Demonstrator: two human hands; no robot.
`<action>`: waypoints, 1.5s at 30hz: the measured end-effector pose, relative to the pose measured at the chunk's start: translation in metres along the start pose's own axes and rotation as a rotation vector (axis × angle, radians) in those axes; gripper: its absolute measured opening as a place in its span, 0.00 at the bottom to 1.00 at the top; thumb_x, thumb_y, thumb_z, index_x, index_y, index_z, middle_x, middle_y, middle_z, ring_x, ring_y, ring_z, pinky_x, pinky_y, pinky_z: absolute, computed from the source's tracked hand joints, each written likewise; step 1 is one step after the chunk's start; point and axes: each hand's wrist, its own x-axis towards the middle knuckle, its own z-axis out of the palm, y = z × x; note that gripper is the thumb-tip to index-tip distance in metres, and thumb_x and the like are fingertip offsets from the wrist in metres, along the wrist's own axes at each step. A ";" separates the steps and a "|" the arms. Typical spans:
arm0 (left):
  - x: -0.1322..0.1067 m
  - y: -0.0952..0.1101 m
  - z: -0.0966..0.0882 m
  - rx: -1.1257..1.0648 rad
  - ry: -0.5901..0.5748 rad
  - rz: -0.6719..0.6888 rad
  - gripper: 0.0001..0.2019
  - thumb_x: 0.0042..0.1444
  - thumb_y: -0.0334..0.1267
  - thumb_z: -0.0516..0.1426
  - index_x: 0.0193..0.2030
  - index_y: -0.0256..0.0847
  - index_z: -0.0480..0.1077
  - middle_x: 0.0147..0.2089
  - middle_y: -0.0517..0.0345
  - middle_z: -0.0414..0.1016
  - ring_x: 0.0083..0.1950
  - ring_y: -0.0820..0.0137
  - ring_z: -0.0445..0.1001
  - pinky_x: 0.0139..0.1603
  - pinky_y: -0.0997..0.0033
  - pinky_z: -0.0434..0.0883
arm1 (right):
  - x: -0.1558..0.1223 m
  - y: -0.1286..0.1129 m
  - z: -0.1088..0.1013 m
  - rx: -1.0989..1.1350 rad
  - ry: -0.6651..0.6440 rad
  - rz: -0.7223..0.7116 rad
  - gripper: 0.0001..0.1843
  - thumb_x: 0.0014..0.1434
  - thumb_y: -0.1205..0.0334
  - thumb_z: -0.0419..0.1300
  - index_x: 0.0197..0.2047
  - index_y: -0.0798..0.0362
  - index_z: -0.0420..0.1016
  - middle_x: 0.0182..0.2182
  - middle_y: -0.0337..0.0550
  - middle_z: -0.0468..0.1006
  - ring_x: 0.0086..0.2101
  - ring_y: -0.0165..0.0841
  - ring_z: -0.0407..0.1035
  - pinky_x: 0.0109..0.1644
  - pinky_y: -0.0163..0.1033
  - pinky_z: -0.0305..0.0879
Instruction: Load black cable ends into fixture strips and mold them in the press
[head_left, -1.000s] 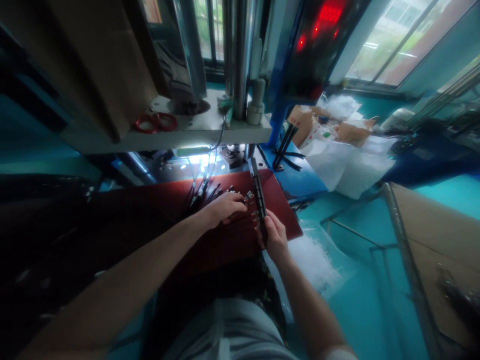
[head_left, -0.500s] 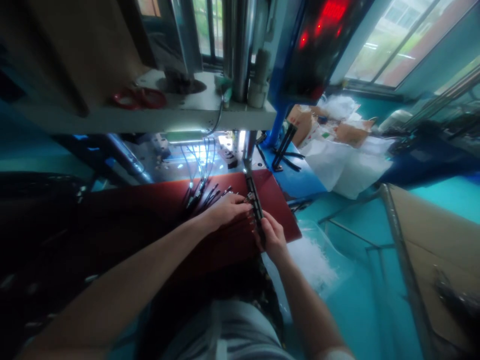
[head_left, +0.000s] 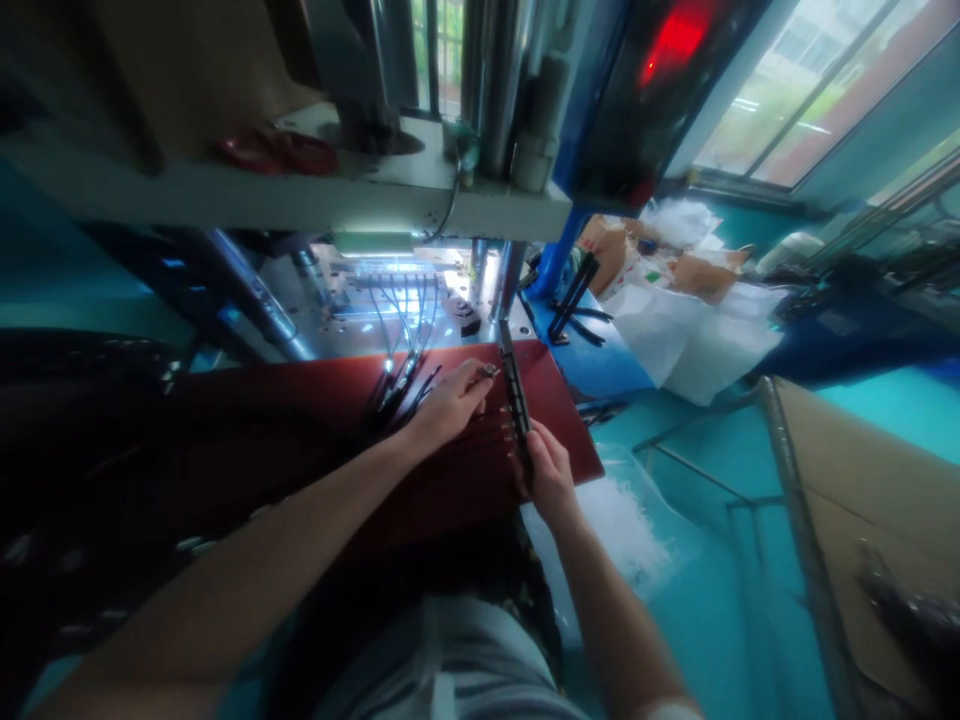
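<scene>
Black bar, slim and straight

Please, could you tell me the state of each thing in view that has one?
Left hand: pinching a small metal piece
Right hand: closed around the dark bar
Dark bar: held at its near end
Red display: lit, digits blurred
Work light: on
Red-handled scissors: too blurred to tell

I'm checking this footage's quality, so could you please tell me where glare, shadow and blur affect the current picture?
Head view: white glare washes out part of the metal machine bed; head view: shadow darkens the left of the red board; head view: the red display is an unreadable smear, and the slotted bar looks soft.
</scene>
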 end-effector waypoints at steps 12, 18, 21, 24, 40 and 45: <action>0.010 0.005 0.003 0.036 -0.074 -0.108 0.13 0.48 0.41 0.51 0.28 0.34 0.72 0.25 0.59 0.70 0.28 0.72 0.66 0.32 0.72 0.61 | 0.001 0.004 -0.007 0.094 -0.027 0.067 0.26 0.56 0.45 0.56 0.52 0.53 0.68 0.14 0.29 0.63 0.12 0.22 0.54 0.13 0.27 0.51; 0.010 0.003 0.003 0.013 -0.044 -0.121 0.13 0.49 0.43 0.52 0.24 0.35 0.70 0.22 0.62 0.68 0.26 0.73 0.64 0.29 0.74 0.59 | -0.001 -0.001 -0.005 0.059 -0.018 0.056 0.27 0.56 0.45 0.55 0.52 0.54 0.68 0.14 0.30 0.63 0.12 0.22 0.53 0.13 0.28 0.51; 0.009 0.001 0.003 -0.054 -0.052 -0.104 0.14 0.50 0.44 0.53 0.27 0.35 0.72 0.24 0.61 0.70 0.27 0.73 0.66 0.32 0.74 0.61 | 0.000 -0.001 -0.006 0.046 -0.023 0.063 0.27 0.56 0.44 0.55 0.52 0.53 0.68 0.13 0.30 0.62 0.12 0.23 0.53 0.13 0.28 0.51; 0.008 0.003 0.003 -0.078 -0.060 -0.089 0.13 0.50 0.43 0.53 0.27 0.35 0.73 0.26 0.60 0.73 0.29 0.72 0.68 0.34 0.74 0.62 | 0.000 -0.001 -0.005 0.020 -0.024 0.065 0.28 0.55 0.43 0.55 0.51 0.53 0.69 0.13 0.30 0.61 0.12 0.23 0.53 0.13 0.28 0.51; 0.003 -0.002 -0.012 -0.374 0.065 -0.063 0.12 0.52 0.44 0.55 0.40 0.39 0.67 0.25 0.63 0.69 0.26 0.75 0.65 0.29 0.76 0.61 | 0.000 0.000 -0.003 -0.039 -0.032 -0.006 0.28 0.58 0.45 0.53 0.54 0.55 0.68 0.12 0.29 0.59 0.12 0.23 0.51 0.13 0.29 0.49; 0.004 -0.002 -0.008 -0.197 0.126 -0.002 0.09 0.54 0.42 0.53 0.34 0.38 0.66 0.21 0.65 0.62 0.24 0.76 0.61 0.28 0.76 0.59 | 0.000 0.000 -0.003 -0.013 -0.006 0.038 0.27 0.55 0.44 0.55 0.52 0.54 0.70 0.15 0.31 0.63 0.13 0.23 0.54 0.14 0.28 0.53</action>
